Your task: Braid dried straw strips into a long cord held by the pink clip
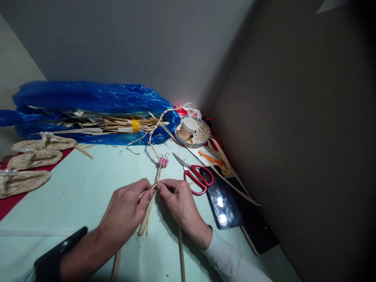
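Note:
A braid of pale dried straw strips [159,172] runs from the back of the table down to my two hands. My left hand [129,205] pinches strips at the lower end of the braid. Right beside it, my right hand [178,199] pinches the braid at the same spot, fingertips nearly touching the left ones. Loose strip ends [147,219] hang below between the hands, and more strips trail toward the near edge. A pink binder clip [163,161] grips the braid just above. What lies exactly between the fingertips is partly hidden.
Red-handled scissors [198,178] lie right of my hands, beside a dark phone [223,207] and a black tablet-like slab [260,231]. Behind are a blue plastic bag [88,92] of straw and a woven basket [202,133] holding a paper cup [188,127]. Woven straw slippers [26,182] sit left.

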A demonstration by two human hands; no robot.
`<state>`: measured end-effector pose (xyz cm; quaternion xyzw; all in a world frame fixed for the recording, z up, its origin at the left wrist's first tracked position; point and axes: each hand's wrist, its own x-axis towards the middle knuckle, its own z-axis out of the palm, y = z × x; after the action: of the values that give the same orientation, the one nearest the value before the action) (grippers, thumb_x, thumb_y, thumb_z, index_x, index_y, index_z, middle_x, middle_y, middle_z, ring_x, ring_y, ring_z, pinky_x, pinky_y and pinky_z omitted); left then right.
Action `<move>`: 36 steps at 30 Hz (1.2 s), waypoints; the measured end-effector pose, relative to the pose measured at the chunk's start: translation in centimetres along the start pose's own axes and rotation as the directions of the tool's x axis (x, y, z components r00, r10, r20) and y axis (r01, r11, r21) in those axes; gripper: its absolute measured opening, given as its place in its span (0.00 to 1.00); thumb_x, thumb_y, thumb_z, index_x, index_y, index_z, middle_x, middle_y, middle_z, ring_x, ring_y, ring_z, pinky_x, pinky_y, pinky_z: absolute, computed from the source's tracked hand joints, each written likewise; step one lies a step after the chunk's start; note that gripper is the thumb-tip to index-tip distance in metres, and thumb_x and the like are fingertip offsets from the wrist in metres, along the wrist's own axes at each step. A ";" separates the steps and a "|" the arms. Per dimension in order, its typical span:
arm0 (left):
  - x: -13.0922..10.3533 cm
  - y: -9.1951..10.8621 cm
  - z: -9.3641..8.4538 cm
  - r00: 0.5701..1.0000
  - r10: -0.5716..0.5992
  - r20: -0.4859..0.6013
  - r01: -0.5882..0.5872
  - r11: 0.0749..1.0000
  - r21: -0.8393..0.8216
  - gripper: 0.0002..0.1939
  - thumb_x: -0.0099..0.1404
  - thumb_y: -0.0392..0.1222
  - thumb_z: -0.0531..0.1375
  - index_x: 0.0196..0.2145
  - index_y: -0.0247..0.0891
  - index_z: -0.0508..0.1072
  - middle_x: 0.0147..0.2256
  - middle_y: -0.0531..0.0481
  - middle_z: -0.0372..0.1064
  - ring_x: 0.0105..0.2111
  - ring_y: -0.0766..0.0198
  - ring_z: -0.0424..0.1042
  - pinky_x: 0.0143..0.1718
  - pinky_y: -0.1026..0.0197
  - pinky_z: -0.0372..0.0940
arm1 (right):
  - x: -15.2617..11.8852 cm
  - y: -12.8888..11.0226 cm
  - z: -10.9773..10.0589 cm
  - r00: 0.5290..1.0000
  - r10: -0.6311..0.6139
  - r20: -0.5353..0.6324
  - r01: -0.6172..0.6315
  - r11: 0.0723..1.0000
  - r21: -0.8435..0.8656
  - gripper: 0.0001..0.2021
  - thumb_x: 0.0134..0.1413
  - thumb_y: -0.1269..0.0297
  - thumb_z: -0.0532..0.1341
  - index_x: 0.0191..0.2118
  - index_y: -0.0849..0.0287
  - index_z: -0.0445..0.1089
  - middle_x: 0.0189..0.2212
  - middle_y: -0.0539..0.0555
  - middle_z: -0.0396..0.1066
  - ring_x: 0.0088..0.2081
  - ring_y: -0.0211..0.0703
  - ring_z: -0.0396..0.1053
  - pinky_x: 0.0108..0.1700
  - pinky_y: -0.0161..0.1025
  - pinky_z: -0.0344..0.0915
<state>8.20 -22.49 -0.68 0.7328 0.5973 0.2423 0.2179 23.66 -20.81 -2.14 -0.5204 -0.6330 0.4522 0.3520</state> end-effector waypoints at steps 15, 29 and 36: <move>-1.7 0.0 1.6 0.784 0.589 -0.198 -0.414 0.733 0.540 0.16 0.72 0.31 0.50 0.33 0.38 0.76 0.21 0.53 0.70 0.19 0.59 0.72 0.23 0.56 0.59 | -0.1 0.6 -0.7 0.995 -0.048 0.091 0.025 0.972 0.232 0.14 0.60 0.65 0.56 0.22 0.59 0.63 0.20 0.45 0.58 0.25 0.35 0.54 0.31 0.33 0.51; -1.8 0.2 1.8 0.748 0.646 -0.150 -0.460 0.668 0.585 0.13 0.68 0.26 0.51 0.35 0.32 0.75 0.23 0.49 0.71 0.22 0.57 0.74 0.23 0.55 0.65 | -0.3 -0.3 -0.8 0.983 0.135 0.128 -0.170 0.929 0.330 0.12 0.56 0.62 0.59 0.25 0.62 0.70 0.18 0.44 0.53 0.21 0.32 0.44 0.24 0.34 0.42; -2.7 0.2 3.0 0.694 0.715 -0.086 -0.494 0.559 0.666 0.16 0.65 0.21 0.49 0.43 0.21 0.75 0.30 0.38 0.79 0.26 0.56 0.78 0.27 0.56 0.69 | -0.3 0.2 -0.5 0.957 0.190 0.218 -0.282 0.781 0.557 0.13 0.54 0.60 0.63 0.34 0.66 0.78 0.20 0.46 0.61 0.20 0.30 0.47 0.22 0.34 0.39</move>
<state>9.74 -25.26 -3.19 0.8682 0.3753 0.2276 -0.2315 24.29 -20.94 -2.17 -0.4272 -0.4185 0.7023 0.3862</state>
